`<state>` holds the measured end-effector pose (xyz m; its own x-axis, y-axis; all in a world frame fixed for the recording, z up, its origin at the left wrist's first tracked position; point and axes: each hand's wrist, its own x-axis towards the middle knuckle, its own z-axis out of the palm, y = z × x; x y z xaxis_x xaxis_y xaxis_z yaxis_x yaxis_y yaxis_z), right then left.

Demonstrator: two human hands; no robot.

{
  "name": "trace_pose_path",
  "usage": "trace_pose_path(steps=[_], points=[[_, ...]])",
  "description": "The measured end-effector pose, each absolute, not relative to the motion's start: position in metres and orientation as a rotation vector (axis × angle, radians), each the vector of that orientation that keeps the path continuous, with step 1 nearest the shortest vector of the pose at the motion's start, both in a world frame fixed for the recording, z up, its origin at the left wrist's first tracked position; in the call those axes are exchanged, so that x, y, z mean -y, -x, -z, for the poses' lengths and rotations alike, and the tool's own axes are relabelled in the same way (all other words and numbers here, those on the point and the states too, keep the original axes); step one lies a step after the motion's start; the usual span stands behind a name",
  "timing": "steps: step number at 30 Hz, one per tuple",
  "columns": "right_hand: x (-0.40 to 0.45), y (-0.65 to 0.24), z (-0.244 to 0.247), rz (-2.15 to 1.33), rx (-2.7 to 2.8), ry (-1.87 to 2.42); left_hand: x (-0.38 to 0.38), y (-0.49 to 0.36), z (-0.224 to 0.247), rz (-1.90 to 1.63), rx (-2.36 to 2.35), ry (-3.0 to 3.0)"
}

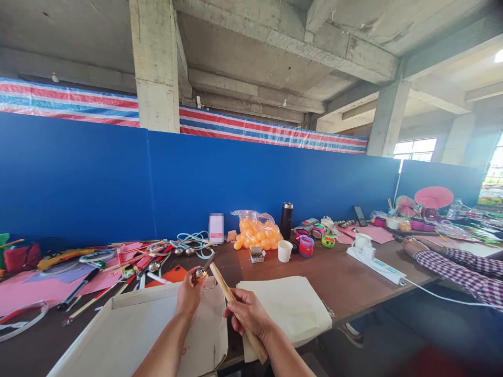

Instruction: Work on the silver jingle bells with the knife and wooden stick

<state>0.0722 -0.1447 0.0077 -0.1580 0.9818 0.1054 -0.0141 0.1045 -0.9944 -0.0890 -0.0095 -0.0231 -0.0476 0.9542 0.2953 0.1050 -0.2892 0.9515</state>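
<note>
My left hand [190,293] pinches a shiny silver metal ball [200,273] between thumb and fingers, above the cardboard box lid [157,319]. My right hand [249,311] is wrapped round a wooden-handled tool [222,283], slanting up and left so that its far end comes close to the ball. A dark narrow piece shows at that end; whether it touches the ball I cannot tell. Beneath my right hand lies a stack of cream sheets [291,303]. A small box of tiny metal pieces [257,254] and a white paper cup [285,251] stand just beyond.
A bag of orange balls [257,233], a black flask [286,221] and a phone [216,229] stand along the blue partition [236,183]. Sticks and pink paper [27,288] clutter the left. A white power strip [377,267] lies right, near another person's checkered sleeve [451,269].
</note>
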Motion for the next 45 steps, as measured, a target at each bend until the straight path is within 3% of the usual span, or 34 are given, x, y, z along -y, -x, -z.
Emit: trace_pose_path(steps=[45], points=[[0.1437,-0.0698,-0.0066,-1.221,1.388,1.109,0.0159,0.0864,0.017,-1.363,-1.259,-1.525]])
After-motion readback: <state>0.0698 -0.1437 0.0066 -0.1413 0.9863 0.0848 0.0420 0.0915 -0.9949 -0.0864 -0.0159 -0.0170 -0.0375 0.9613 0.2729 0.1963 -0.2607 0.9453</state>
